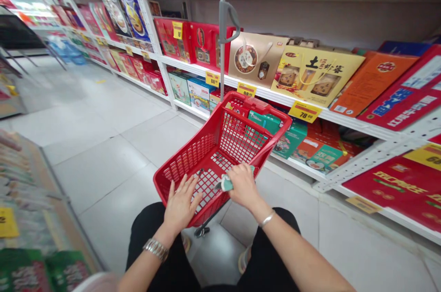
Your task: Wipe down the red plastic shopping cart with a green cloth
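A red plastic shopping basket cart (193,156) stands before my knees, its slatted inside facing up. My left hand (181,204), fingers stretched and apart, lies over the near left part of its rim and holds nothing. Closed around a crumpled green and white cloth (227,182), my right hand (242,184) is at the near right rim. Part of the cloth is hidden under the fingers. Below the basket, a small caster wheel (201,232) shows between my feet.
Shelves with gift boxes run along the right and far side, including a yellow box (312,74) and an orange box (375,81). A grey pole with a hook (229,21) rises behind the basket. At left is a display stand (34,191). Pale tiles (103,145) form the floor.
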`<state>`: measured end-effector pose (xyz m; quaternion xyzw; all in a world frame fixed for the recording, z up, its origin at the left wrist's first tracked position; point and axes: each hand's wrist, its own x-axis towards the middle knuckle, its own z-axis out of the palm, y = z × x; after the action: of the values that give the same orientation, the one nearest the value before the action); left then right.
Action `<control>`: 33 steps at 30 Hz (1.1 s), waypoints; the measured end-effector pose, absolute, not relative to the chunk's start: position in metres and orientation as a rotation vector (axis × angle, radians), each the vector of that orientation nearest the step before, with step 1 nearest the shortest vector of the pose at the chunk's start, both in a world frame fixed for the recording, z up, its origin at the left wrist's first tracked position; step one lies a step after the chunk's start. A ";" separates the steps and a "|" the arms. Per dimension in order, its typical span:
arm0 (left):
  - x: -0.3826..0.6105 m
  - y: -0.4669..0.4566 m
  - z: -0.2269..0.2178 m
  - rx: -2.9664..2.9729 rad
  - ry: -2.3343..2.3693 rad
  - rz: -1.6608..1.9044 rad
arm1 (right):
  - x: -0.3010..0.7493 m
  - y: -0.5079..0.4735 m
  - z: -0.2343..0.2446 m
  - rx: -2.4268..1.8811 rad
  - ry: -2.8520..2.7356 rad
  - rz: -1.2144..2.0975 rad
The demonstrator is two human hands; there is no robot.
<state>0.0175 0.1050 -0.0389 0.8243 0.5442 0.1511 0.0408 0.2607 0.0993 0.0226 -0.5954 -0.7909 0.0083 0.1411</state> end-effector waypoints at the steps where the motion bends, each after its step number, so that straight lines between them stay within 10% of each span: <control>1: 0.016 0.105 -0.039 2.528 1.653 0.467 | 0.248 0.091 0.018 -1.682 -2.302 0.051; 18: -0.051 0.147 -0.036 2.596 1.520 0.390 | 0.365 0.129 0.054 -1.684 -2.162 -0.313; 33: 0.043 0.140 -0.014 2.412 1.869 0.618 | 0.250 0.097 0.029 -1.682 -2.207 -0.221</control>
<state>0.0430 0.1397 -0.0137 0.7746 0.6003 0.1985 0.0142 0.2497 0.0971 0.0288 -0.5947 -0.7801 -0.0781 0.1780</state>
